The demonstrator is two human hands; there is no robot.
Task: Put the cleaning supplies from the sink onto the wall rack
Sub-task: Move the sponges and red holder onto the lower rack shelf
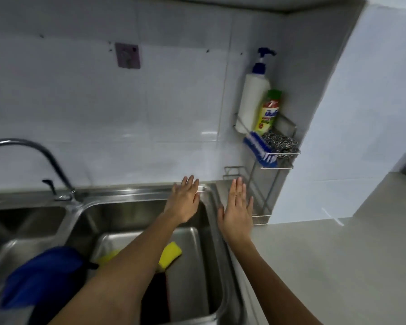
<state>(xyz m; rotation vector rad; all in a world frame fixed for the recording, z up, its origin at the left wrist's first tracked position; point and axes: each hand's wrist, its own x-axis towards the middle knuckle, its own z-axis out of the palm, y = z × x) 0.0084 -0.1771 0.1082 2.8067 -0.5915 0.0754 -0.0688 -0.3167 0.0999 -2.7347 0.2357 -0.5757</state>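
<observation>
Rack [282, 153] on wall, R of sink [211, 233]; sponge [171, 253] in sink; faucet [40, 160] at L.

Both bare forearms reach forward side by side. The left hand [184, 202] is flat, palm down, fingers [190, 182] straight and close together. The right hand [237, 211] is likewise flat, its fingers slightly spread, thumb out. Neither grips anything.

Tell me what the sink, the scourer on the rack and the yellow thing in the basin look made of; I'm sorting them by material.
Sink: brushed stainless steel, by its grey sheen. Scourer: coiled steel wire, glinting. Yellow thing: probably foam sponge, matte and blocky.
</observation>
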